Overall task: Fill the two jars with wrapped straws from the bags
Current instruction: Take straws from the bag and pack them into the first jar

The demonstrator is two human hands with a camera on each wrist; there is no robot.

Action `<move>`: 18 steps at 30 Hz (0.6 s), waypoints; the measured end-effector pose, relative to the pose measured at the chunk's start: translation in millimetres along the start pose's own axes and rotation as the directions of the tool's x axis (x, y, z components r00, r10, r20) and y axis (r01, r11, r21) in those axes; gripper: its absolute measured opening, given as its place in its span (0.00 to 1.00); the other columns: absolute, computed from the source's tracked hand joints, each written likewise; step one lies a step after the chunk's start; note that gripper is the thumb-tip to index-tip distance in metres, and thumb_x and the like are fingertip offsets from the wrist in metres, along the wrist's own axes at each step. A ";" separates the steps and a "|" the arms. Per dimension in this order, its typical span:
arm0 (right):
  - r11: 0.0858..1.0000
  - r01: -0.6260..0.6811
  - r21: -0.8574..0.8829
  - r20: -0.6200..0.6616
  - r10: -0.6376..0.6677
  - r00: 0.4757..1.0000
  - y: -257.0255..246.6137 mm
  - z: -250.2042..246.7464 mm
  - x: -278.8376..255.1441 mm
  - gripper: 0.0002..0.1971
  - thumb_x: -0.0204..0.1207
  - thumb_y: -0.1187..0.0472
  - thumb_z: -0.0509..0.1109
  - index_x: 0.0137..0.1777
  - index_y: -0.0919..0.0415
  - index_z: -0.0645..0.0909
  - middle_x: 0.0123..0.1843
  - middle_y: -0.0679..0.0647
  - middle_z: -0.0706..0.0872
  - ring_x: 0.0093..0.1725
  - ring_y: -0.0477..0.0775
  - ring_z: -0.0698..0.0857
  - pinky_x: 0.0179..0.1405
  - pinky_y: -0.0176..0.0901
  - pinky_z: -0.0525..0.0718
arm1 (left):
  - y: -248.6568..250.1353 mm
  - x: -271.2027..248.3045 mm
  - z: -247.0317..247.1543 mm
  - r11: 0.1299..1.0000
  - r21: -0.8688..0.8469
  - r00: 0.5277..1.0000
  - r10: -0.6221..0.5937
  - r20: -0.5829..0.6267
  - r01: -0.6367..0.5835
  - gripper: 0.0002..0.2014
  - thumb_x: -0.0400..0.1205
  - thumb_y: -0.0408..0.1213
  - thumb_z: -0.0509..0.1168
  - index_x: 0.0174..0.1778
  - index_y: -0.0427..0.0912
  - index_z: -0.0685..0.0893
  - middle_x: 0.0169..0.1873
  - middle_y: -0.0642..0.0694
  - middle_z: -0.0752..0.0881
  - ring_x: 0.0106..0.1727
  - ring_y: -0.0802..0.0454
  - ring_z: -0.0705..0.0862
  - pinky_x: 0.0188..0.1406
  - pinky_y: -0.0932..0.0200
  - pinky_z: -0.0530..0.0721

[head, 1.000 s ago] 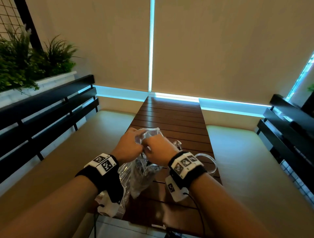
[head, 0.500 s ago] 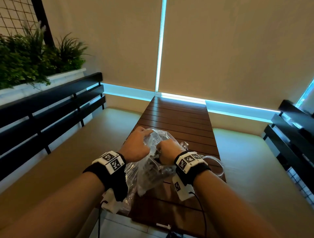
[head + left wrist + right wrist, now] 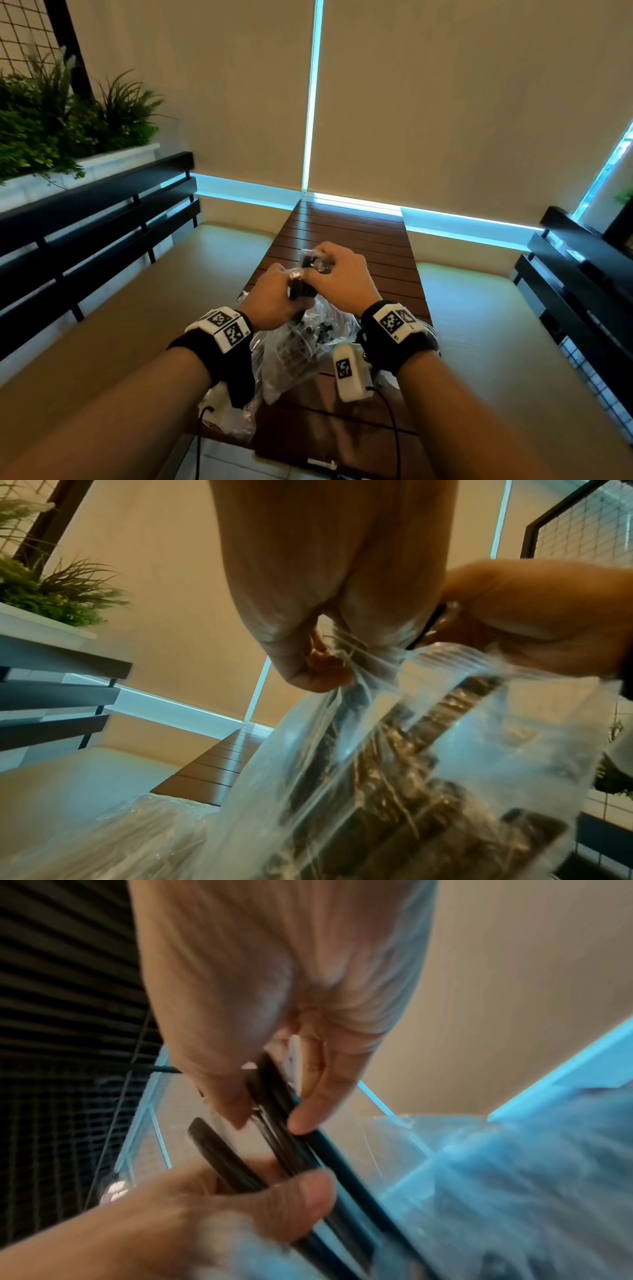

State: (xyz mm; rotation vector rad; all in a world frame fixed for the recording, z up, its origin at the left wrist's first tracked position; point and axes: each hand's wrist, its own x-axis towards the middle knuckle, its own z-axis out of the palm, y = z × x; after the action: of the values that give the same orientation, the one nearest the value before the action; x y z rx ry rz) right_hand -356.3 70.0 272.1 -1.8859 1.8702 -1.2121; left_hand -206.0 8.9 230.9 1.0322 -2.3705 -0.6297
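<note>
i see a clear, glossy, crinkled plastic bag (image 3: 294,353); the straws (image 3: 284,1110) inside look dark and smooth in shiny film wrap. the worktop (image 3: 346,233) is slatted brown wood with a slight sheen.

Your right hand (image 3: 337,270) now sits higher than a second ago, drawing a bunch of dark wrapped straws (image 3: 274,1118) up out of the clear bag (image 3: 308,342), while your left hand (image 3: 274,298) now grips the bag's neck lower down.
</note>
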 end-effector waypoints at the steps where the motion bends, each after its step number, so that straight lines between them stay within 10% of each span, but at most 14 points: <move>1: 0.991 -0.039 0.126 0.001 0.039 0.999 3.8 2.5 -2.6 0.11 0.71 0.46 0.77 0.51 0.48 0.85 0.46 0.43 0.90 0.44 0.39 0.86 0.46 0.32 0.83 | -0.3 0.8 -0.6 1.000 -0.008 1.000 -0.010 -0.011 0.010 0.18 0.72 0.59 0.68 0.52 0.54 0.85 0.43 0.48 0.85 0.46 0.50 0.82 0.47 0.47 0.85; 4: 0.892 -0.126 0.435 0.152 0.065 0.986 10.6 13.8 -13.9 0.19 0.71 0.43 0.76 0.61 0.45 0.83 0.57 0.46 0.88 0.56 0.45 0.87 0.60 0.47 0.86 | -0.5 0.4 -4.6 0.999 -0.034 0.999 -0.015 -0.039 0.013 0.11 0.78 0.49 0.69 0.50 0.48 0.87 0.39 0.48 0.88 0.39 0.51 0.87 0.40 0.52 0.88; 8: 0.972 -0.051 0.231 0.109 0.026 0.994 12.4 34.4 -19.1 0.21 0.69 0.43 0.79 0.60 0.47 0.83 0.55 0.45 0.79 0.56 0.44 0.81 0.60 0.44 0.81 | -2.7 -1.1 -4.4 1.000 -0.014 1.000 -0.010 -0.028 0.009 0.05 0.78 0.33 0.66 0.37 0.41 0.85 0.33 0.46 0.86 0.36 0.52 0.82 0.37 0.47 0.85; 18: 0.952 -0.002 0.305 -0.111 0.037 0.993 -7.3 26.2 -2.9 0.10 0.83 0.52 0.67 0.58 0.57 0.81 0.47 0.50 0.89 0.45 0.46 0.87 0.47 0.41 0.85 | -6.4 -3.1 -1.7 0.998 -0.056 0.999 -0.025 0.029 0.027 0.20 0.62 0.56 0.79 0.42 0.49 0.86 0.36 0.50 0.86 0.42 0.47 0.82 0.47 0.44 0.83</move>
State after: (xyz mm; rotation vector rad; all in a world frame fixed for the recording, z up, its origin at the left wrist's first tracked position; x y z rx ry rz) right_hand -333.0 63.8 259.2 -1.6601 1.6350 -1.5329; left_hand -199.7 7.0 227.8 1.0376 -2.3531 -0.7210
